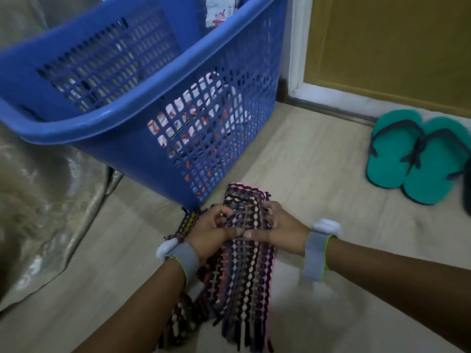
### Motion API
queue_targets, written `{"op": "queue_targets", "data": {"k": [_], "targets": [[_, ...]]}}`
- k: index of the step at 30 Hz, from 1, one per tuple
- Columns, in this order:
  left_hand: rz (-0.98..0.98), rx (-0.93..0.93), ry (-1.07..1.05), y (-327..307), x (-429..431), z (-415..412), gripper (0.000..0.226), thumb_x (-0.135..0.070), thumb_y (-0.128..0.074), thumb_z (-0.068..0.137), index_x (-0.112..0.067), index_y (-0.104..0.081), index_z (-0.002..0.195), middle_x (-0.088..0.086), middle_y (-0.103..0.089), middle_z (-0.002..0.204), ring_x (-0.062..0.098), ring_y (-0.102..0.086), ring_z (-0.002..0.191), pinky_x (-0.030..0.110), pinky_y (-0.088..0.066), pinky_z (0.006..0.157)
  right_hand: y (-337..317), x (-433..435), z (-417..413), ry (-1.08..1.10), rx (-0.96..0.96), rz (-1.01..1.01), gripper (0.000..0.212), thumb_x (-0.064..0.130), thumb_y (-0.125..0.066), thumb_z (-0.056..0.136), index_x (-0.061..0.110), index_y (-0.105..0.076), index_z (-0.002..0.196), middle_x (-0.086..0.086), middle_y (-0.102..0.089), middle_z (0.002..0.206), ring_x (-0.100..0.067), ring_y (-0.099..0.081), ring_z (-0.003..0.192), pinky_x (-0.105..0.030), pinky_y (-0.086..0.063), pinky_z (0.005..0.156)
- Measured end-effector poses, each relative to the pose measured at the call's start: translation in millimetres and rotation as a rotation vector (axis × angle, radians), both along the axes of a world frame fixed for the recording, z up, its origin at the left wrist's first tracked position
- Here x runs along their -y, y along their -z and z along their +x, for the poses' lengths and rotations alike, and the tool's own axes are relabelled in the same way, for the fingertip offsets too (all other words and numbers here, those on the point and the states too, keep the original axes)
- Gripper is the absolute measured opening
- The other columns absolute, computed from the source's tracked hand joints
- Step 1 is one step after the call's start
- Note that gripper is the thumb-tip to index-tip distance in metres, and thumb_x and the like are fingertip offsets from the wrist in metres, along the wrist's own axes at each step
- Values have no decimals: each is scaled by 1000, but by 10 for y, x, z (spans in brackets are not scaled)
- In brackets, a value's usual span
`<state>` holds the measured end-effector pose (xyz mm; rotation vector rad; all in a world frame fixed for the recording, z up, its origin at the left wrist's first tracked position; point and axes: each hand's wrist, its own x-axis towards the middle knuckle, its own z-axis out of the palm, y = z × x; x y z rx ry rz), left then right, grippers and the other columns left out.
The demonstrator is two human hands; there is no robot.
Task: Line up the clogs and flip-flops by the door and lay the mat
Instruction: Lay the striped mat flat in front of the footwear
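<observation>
- Mat (244, 253): woven rag type, in multicoloured strips of purple, pink, black and white, with a loose fringe at the near end. It is bunched and folded lengthwise, not laid flat, and is held up off the pale floor near the middle of the view.
- Flip-flops (418, 159): one pair, teal soles with dark straps. They are set side by side, touching, sole-down on the floor close to the door threshold at the right.
</observation>
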<state>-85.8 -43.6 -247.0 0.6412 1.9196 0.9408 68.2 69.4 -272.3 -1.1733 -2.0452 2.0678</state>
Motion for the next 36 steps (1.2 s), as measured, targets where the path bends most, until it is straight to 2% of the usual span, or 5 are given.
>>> {"op": "queue_targets", "data": {"k": [8,13,17,28,36], "targets": [[174,74,168,-711,-958,786,15,-24,-73,83,-20,-63,94,7,-55,81,15,-51,65,25,-40,57,-679,-576,1230,150,-140,163,45,5,-72,86,15,-61,128,-1,-73,116,-9,-68,108,-30,-55,94],[297,-340,857,-1196,-1536,1105,87,-5,-75,75,-30,-33,148,-11,-40,147,1,-41,127,-5,-31,88,-1141,-681,2019,-64,-20,447,29,14,-73,86,40,-70,98,19,-74,99,4,-67,97,-23,-52,86],[142,-408,1303,-1152,-1760,1664,48,-10,-74,72,-29,-58,113,-8,-65,107,11,-63,98,22,-50,86,-1366,-652,2630,-7,74,484,30,16,-74,85,19,-73,114,9,-75,112,-3,-68,105,-25,-55,89],[301,-342,907,-1140,-2049,1854,22,-25,-73,83,-17,-61,66,-11,-59,51,8,-54,53,22,-44,52,-1408,-556,4105,573,450,779,32,29,-54,98,10,-58,73,-12,-62,73,-26,-56,73,-27,-41,65],[-13,-618,1255,-1419,-1918,1605,30,-47,-78,72,-18,-76,79,5,-75,75,5,-63,61,24,-51,67,-1465,-499,4320,521,552,519,60,66,-58,80,12,-71,56,-6,-66,54,-9,-54,52,-29,-44,58]]}}
